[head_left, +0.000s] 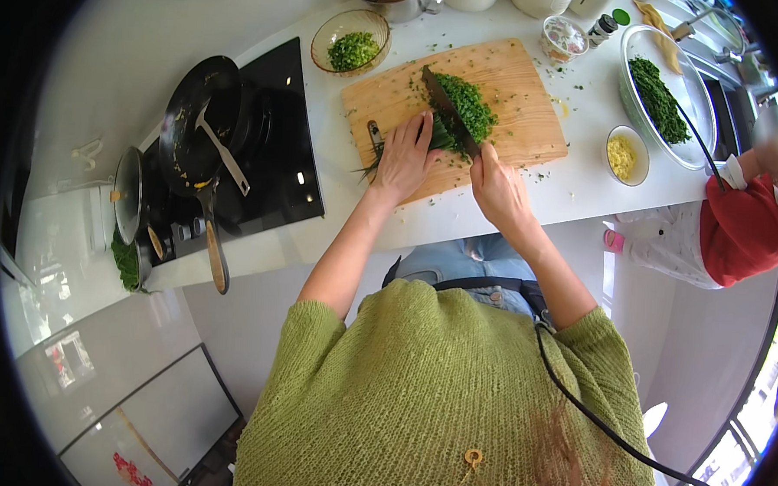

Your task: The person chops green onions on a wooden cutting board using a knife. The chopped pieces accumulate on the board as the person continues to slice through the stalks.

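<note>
My right hand [501, 183] grips the handle of a kitchen knife [448, 109] with a broad dark blade. The blade stands on a wooden cutting board [531, 129], between a pile of finely chopped greens [466, 106] on its right and a bunch of long green stalks [441, 136], probably garlic chives, on its left. My left hand [406, 149] presses that bunch down on the board, fingertips close to the blade. Its cut face meets the knife; thin leaf tips stick out left of my hand. Where the edge touches the board is hidden.
Left, a frying pan [195, 130] holding a spatula [224, 148] sits on a black cooktop [281, 173], handle past the counter edge. Around the board are a glass bowl [319, 48], an egg-filled small bowl [641, 169] and a large greens bowl [706, 136]. A person [741, 232] stands right.
</note>
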`<state>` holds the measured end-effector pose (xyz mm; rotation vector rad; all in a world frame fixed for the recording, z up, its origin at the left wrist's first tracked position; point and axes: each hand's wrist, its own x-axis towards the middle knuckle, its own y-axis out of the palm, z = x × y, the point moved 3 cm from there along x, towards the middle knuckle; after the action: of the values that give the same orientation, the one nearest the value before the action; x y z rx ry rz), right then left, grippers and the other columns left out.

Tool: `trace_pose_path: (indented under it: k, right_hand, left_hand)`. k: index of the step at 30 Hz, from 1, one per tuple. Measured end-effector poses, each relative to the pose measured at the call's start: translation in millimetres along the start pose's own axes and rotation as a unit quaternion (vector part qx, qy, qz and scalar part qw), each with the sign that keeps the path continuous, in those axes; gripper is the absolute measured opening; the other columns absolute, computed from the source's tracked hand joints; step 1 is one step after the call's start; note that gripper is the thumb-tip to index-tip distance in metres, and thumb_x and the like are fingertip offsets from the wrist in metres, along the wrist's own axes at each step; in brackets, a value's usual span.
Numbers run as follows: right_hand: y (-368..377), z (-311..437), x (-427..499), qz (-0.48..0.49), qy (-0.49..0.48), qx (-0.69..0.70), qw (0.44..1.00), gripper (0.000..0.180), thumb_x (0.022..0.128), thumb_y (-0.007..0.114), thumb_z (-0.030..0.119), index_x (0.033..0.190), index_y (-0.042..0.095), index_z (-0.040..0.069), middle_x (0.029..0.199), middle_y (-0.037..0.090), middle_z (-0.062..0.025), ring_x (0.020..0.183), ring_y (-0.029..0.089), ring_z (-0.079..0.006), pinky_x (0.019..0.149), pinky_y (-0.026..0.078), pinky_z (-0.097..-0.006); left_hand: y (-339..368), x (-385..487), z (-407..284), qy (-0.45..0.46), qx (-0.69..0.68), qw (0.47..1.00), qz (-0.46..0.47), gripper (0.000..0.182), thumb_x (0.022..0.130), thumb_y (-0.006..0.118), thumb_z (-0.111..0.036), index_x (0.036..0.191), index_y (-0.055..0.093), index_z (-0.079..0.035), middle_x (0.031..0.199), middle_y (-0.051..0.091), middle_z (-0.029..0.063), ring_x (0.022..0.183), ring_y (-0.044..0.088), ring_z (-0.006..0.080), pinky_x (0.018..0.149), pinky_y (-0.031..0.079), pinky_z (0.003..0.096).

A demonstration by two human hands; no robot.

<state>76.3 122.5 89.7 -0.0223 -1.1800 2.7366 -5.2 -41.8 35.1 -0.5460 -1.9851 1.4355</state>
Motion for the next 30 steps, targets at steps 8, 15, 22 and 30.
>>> trace_pose_path:
  k: [8, 15, 22, 30]
  right_hand:
    - [25, 8, -13, 0.025, 0.042, -0.061, 0.997, 0.019, 0.097, 0.048, 0.02, 0.092, 0.045, 0.002, 0.067, 0.061, -0.0261, 0.061, 0.062, -0.0448, 0.056, 0.049, -0.0541]
    - [36, 4, -5, 0.026, 0.042, -0.112, 0.992, 0.016, 0.097, 0.049, 0.018, 0.096, 0.046, 0.002, 0.066, 0.061, -0.0241, 0.06, 0.06, -0.0444, 0.054, 0.048, -0.054]
    - [39, 2, -2, 0.034, 0.048, -0.111, 0.992, 0.015, 0.097, 0.049, 0.018, 0.096, 0.046, 0.003, 0.067, 0.062, -0.0248, 0.062, 0.061, -0.0449, 0.055, 0.049, -0.0545]
    - [37, 8, 46, 0.057, 0.037, -0.09, 0.994, 0.018, 0.095, 0.05, 0.016, 0.093, 0.045, -0.001, 0.07, 0.063, -0.0282, 0.068, 0.063, -0.0469, 0.063, 0.05, -0.0555]
  left_hand:
    - [7, 5, 5, -0.02, -0.095, 0.995, -0.034, 0.067, 0.086, 0.069, -0.022, 0.139, 0.042, 0.008, 0.123, 0.052, 0.0228, 0.114, 0.049, 0.0376, 0.097, 0.04, 0.0459]
    - [7, 0, -2, -0.011, -0.087, 0.994, -0.07, 0.058, 0.087, 0.067, -0.016, 0.135, 0.046, 0.009, 0.127, 0.05, 0.0233, 0.118, 0.048, 0.0401, 0.101, 0.042, 0.0457]
    - [18, -1, 3, 0.01, -0.071, 0.994, -0.083, 0.05, 0.089, 0.062, -0.012, 0.133, 0.048, 0.008, 0.126, 0.052, 0.022, 0.117, 0.049, 0.0375, 0.101, 0.045, 0.0424]
    - [11, 2, 1, 0.003, -0.088, 0.992, -0.089, 0.042, 0.089, 0.062, -0.01, 0.127, 0.055, 0.007, 0.123, 0.055, 0.0202, 0.115, 0.051, 0.035, 0.099, 0.046, 0.0399]
